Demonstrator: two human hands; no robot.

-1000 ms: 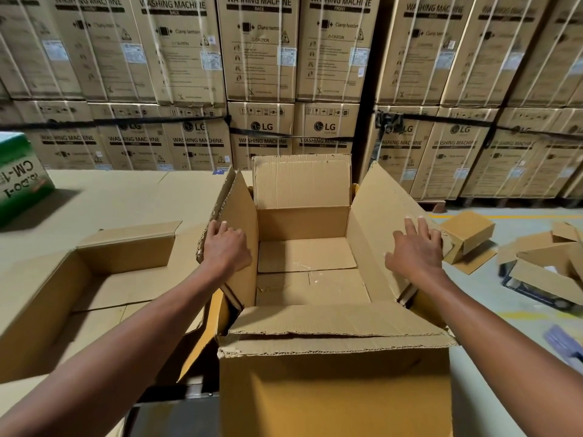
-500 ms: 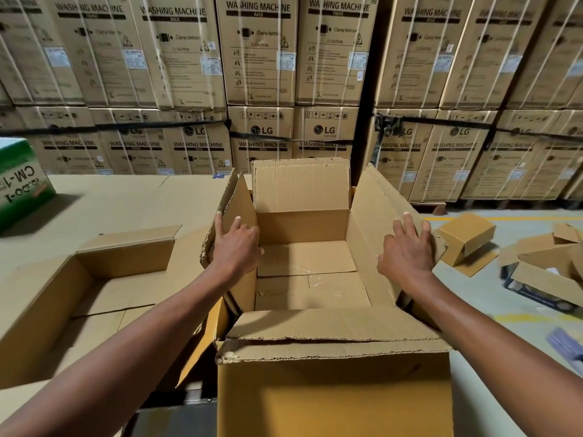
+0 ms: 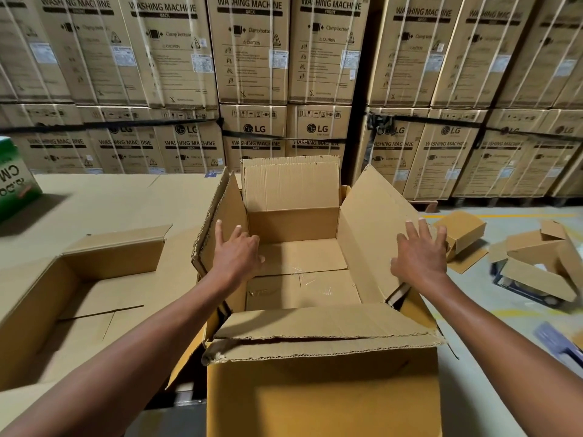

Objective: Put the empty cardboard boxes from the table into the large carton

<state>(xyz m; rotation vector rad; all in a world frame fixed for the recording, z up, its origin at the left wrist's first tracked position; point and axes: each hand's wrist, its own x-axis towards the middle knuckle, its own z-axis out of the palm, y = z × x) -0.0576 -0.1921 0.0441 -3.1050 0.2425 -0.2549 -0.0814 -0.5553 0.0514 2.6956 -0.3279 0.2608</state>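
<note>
Your left hand (image 3: 238,258) has slid inside the large carton's (image 3: 321,389) nine-o'clock flap, fingers spread, gripping nothing. Your right hand (image 3: 419,255) still presses the three-o'clock flap flat-fingered, so the carton's open, ready for boxes.

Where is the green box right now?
In the head view the green box sits at the far left edge, partly cut off, on the cardboard-covered table, beyond the open shallow box and left of the large carton.

Stacked washing machine cartons (image 3: 252,58) (strapped with black bands) fill the back wall. A green box (image 3: 15,181) sits at the far left edge, partly cut off. On the floor (image 3: 473,310) at right lies a blurred bluish object (image 3: 555,342), perhaps a tool.
</note>
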